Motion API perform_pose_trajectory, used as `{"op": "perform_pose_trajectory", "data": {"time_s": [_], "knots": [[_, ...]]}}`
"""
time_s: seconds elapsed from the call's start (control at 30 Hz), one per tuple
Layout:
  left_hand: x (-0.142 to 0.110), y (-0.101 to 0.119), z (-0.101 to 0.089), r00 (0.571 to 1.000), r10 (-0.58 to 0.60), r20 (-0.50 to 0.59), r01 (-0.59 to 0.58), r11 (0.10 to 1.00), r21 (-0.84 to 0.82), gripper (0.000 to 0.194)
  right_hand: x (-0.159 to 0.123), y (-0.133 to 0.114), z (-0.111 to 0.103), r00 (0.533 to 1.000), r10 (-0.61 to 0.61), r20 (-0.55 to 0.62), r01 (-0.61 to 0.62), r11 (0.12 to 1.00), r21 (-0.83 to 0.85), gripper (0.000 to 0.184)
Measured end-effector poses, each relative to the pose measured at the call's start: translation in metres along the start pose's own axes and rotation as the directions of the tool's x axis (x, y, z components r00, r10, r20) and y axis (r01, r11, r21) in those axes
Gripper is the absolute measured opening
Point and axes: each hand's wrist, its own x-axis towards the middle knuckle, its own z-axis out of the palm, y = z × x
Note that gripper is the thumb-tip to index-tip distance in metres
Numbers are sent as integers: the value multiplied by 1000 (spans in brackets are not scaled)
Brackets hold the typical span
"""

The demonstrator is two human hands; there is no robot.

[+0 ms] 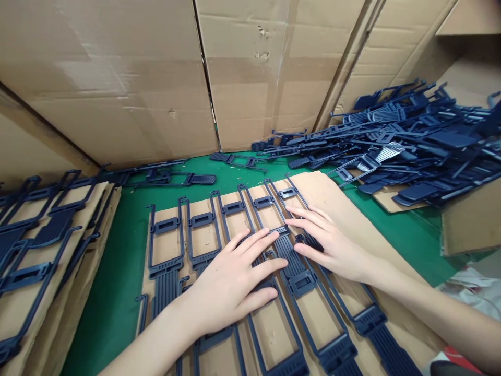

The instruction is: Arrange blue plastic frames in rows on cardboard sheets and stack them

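Observation:
Dark blue plastic frames with ribbed ends (168, 287) lie side by side in rows on a flat cardboard sheet (324, 196). My left hand (235, 279) rests palm down over the middle of these rows. Its fingers are spread, with the tips near the ribbed end of one frame (289, 256). To its right, my right hand (332, 243) reaches over the rightmost frames with its fingers stretched out and apart. Its fingertips touch or hover just above that frame's top and its neighbour; which one I cannot tell. Both hands partly hide the frames beneath them.
A large heap of loose dark blue frames (422, 130) lies at the right rear. At left stands a stack of cardboard sheets (90, 256) layered with frames. Several loose frames (199, 179) lie on the green surface (230, 175) before tall cardboard boxes (270, 78).

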Motion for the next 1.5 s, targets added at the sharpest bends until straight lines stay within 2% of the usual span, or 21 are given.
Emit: {"op": "perform_pose_trajectory", "data": {"time_s": [0.43,0.53,0.6,0.67,0.7,0.73,0.8,0.87,1.0,1.1,1.2,1.3,1.4,1.5], "knots": [[1,0,-5,1000,-9,9,9,1000,-5,43,0,-3,-2,1000,29,12,-30,997,77,37],[0,0,-4,1000,-10,10,10,1000,2,42,2,1,-11,998,40,-49,-33,990,134,33],[0,0,-4,1000,-17,14,17,1000,7,42,4,10,-21,984,113,-135,-85,977,196,30],[0,1,-4,1000,-20,20,19,1000,4,42,5,27,-34,935,286,-209,-200,914,354,28],[0,1,-4,1000,-21,21,21,1000,1,42,4,39,-40,887,405,-221,-263,838,478,28],[0,1,-4,1000,-20,23,21,1000,-3,42,4,51,-46,822,526,-216,-312,734,603,28],[0,2,-4,1000,-18,24,18,1000,-10,42,1,77,-56,655,715,-242,-306,545,780,32],[0,2,-4,1000,-19,15,19,1000,-18,41,-2,101,-63,561,785,-263,-277,477,834,33],[-1,2,-3,1000,-14,-22,13,999,-41,40,-6,136,-67,477,845,-240,-261,397,880,29],[-2,2,-1,999,-12,-37,10,999,-44,40,-4,149,-64,453,868,-205,-264,350,899,29],[-2,1,1,999,-16,-32,15,999,-36,40,0,154,-63,491,860,-138,-278,305,911,28],[-2,1,0,1000,-15,-26,14,999,-36,40,2,154,-64,513,848,-134,-260,302,917,24],[-2,1,0,999,-8,-47,6,999,-50,40,-2,154,-64,492,843,-216,-226,363,904,27],[-2,1,1,998,-4,-59,1,998,-58,40,-12,155,-65,478,808,-345,-215,489,845,28]]}}
